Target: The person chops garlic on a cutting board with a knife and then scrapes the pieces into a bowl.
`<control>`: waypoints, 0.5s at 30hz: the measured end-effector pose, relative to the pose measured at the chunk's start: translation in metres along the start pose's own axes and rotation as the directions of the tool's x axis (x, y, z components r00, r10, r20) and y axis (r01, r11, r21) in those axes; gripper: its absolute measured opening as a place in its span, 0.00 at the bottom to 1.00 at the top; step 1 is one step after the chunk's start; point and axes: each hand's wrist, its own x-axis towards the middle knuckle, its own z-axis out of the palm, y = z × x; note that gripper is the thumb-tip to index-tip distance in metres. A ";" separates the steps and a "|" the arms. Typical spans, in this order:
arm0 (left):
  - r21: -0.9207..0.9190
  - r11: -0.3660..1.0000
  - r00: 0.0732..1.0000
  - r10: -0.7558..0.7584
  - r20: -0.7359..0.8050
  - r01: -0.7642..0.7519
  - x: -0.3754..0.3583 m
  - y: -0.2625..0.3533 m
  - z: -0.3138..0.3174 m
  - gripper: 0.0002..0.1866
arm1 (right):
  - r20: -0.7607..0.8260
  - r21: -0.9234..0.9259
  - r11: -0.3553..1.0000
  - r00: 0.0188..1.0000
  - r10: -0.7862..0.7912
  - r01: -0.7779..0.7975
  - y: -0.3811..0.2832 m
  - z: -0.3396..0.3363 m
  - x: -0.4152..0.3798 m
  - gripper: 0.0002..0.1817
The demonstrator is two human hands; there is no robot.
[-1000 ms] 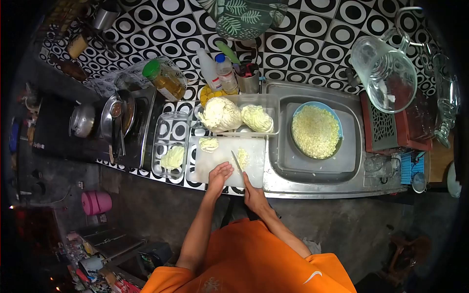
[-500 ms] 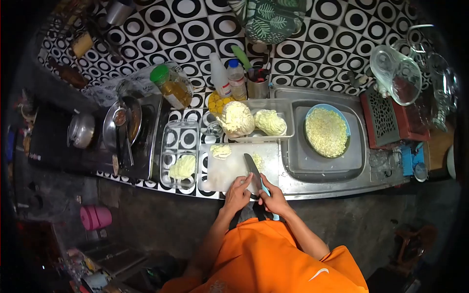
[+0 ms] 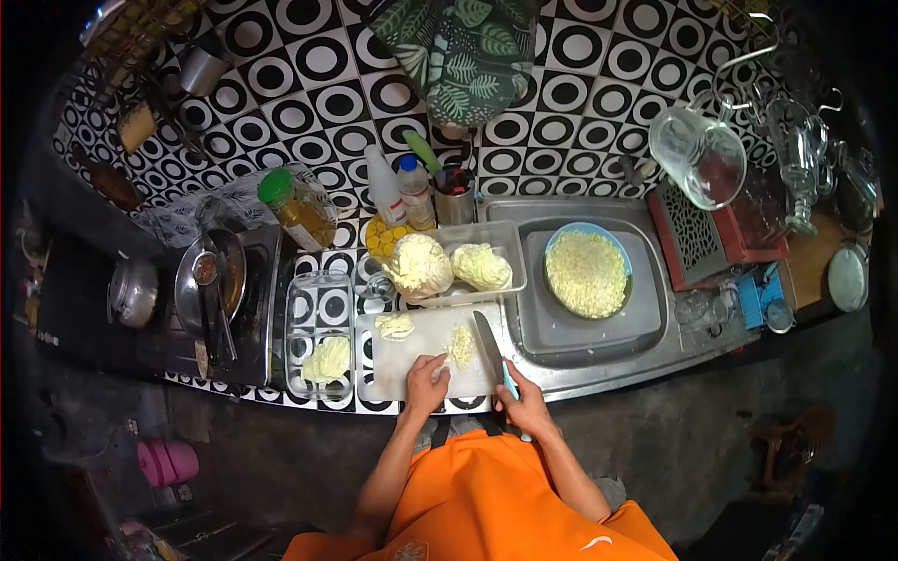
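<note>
"Since you stand closer, how is the work surface arranged?"

"White rectangular cutting board (image 3: pixel 398 360): flat on a counter (image 3: pixel 376 408) tiled in black-and-white circles. Stainless-steel sink (image 3: pixel 599 379): adjoining, right side. Wall (image 3: pixel 323 58): matching circle pattern. Floor (image 3: pixel 271 449): dark grey."

"Position of the cutting tool?"

"Long steel knife with a light-blue handle (image 3: pixel 487 338): blade above the board's right part, just right of a small pile of chopped pale-yellow leaf (image 3: pixel 459 346). The handle end reaches past the counter's near edge."

"Orientation?"

"Long axis: mostly front to back, slightly oblique. Tip: toward the wall and a little left. Handle: toward the orange shirt (image 3: pixel 486 496)."

"Grip status?"

"Right hand (image 3: pixel 526 409): closed around the handle. Left hand (image 3: pixel 427 385): fingers bent, at the board's near part, left of the knife and close to the pile. Whether they pinch a scrap, I cannot tell from here."
</note>
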 end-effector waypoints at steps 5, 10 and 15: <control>0.114 0.985 0.980 -0.112 -0.163 0.132 0.006 -0.016 -0.009 0.14 | 0.040 -0.154 0.983 0.995 -0.092 0.097 0.029 -0.025 0.012 0.26; 0.156 0.954 0.938 -0.208 -0.278 0.258 0.023 -0.018 -0.033 0.14 | 0.122 -0.194 0.974 0.988 -0.092 0.115 0.031 -0.047 0.016 0.23; 0.390 0.891 0.953 -0.132 -0.274 0.235 0.039 -0.027 -0.036 0.15 | 0.088 -0.181 0.974 0.989 -0.119 0.133 0.032 -0.058 0.021 0.23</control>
